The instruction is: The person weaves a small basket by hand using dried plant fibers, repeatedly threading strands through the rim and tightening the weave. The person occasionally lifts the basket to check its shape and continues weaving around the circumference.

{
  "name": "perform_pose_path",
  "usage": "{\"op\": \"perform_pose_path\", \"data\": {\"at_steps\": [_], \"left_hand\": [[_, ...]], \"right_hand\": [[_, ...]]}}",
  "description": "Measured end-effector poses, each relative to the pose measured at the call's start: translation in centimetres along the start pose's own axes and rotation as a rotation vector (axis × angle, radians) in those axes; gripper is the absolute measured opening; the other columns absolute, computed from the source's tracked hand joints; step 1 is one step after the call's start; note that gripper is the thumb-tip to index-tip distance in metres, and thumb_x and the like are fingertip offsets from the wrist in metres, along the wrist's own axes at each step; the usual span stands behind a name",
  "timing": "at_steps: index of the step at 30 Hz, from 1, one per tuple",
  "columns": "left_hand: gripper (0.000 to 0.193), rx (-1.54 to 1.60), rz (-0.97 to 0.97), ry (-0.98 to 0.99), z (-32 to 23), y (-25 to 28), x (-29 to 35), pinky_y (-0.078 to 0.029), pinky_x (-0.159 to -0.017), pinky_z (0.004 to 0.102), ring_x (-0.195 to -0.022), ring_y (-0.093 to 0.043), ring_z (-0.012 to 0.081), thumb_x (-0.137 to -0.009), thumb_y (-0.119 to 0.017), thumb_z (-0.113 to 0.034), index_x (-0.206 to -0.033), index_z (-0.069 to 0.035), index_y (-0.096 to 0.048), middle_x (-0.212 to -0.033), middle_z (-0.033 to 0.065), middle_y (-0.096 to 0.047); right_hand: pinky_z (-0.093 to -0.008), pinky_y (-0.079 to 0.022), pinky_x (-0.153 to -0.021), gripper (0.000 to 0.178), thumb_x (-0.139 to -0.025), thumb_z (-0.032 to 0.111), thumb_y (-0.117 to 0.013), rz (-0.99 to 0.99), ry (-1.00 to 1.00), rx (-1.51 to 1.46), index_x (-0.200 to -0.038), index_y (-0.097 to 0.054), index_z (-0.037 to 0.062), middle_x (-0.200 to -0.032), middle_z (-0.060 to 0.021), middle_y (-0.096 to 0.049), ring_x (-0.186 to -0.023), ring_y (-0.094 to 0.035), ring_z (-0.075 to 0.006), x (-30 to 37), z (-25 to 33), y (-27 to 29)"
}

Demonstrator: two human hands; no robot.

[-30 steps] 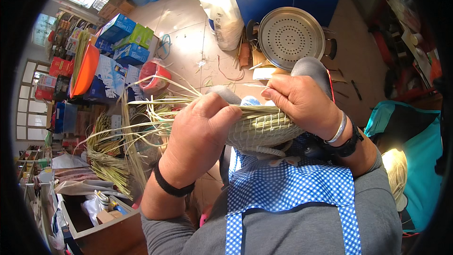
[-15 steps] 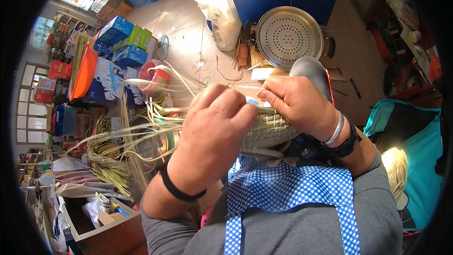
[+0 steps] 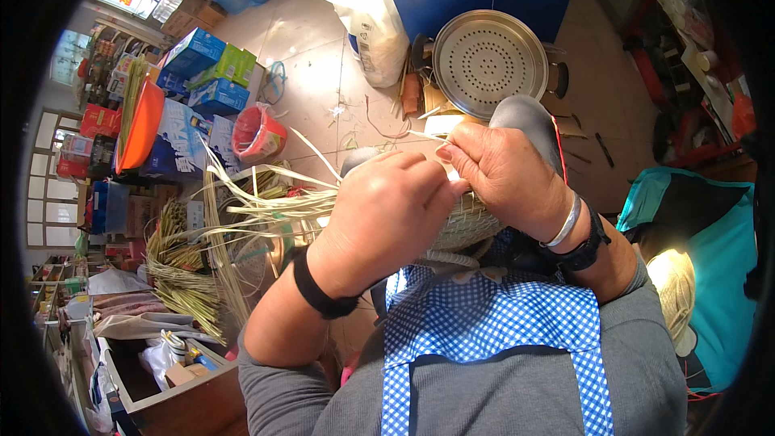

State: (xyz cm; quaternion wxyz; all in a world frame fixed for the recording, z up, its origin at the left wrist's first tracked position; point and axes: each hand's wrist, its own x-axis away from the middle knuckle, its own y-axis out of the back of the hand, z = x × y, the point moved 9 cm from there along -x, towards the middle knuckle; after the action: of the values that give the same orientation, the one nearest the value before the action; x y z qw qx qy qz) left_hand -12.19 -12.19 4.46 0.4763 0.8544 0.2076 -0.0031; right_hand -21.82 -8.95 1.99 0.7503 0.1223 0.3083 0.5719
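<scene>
Over my lap lies a pale green woven straw piece (image 3: pixel 467 224), partly hidden beneath my hands, with a thick cord-like edge along its near side. My left hand (image 3: pixel 395 208) is closed on straw strips (image 3: pixel 278 203), whose loose ends fan out to the left. Close beside it, my right hand (image 3: pixel 508 171) pinches a thin pale strip between thumb and forefinger at the edge of the weave. The fingertips of the two hands almost meet. What lies under the left palm is hidden.
Ahead stands a steamer pot (image 3: pixel 490 63) with a perforated tray, near a white plastic bag (image 3: pixel 378 36). To the left are a red basket (image 3: pixel 260 134), an orange basin (image 3: pixel 140 126), stacked boxes (image 3: pixel 198 52) and a straw bundle (image 3: pixel 182 274). A turquoise cloth (image 3: pixel 721 274) lies right.
My left hand has moved right and slightly down, closer to the right hand. The loose strips swung along with it, uncovering more of the red basket.
</scene>
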Motion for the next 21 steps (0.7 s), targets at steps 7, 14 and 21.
{"op": "perform_pose_path", "data": {"at_steps": [7,14,21], "left_hand": [[0.019,0.443,0.300,0.308,3.3,-1.8,0.0,-0.046,-0.063,0.0298,-0.067,-0.057,0.0175,-0.096,-0.064,-0.016,-0.093,0.003,-0.063,-0.074,0.0081,-0.060],[0.020,-0.376,0.075,-0.288,-1.8,0.8,-0.9,-0.050,-0.064,0.0396,-0.073,-0.062,0.0296,-0.088,-0.070,-0.025,-0.087,-0.007,-0.061,-0.078,0.0083,-0.061],[0.021,-0.311,0.136,-0.310,-1.3,0.6,-0.7,-0.050,-0.063,0.0410,-0.073,-0.062,0.0306,-0.087,-0.070,-0.024,-0.090,-0.008,-0.057,-0.078,0.0092,-0.059]], "right_hand": [[-0.0429,-0.050,-0.066,0.020,-0.095,0.015,-0.062,0.016,-0.025,-0.018,-0.085,-0.061,-0.0015,-0.077,-0.0235,-0.063,-0.076,-0.065,-0.0382,0.1,-0.4,0.0],[-0.0431,-0.050,-0.065,0.021,-0.097,0.017,-0.060,-0.011,-0.050,-0.018,-0.086,-0.061,-0.0015,-0.076,-0.0231,-0.063,-0.073,-0.064,-0.0384,0.2,-1.0,0.1],[-0.0358,-0.048,-0.064,0.015,-0.097,0.011,-0.059,0.033,-0.084,-0.010,-0.091,-0.061,-0.0027,-0.080,-0.0191,-0.062,-0.069,-0.060,-0.0318,0.2,-1.3,-0.6]]}}
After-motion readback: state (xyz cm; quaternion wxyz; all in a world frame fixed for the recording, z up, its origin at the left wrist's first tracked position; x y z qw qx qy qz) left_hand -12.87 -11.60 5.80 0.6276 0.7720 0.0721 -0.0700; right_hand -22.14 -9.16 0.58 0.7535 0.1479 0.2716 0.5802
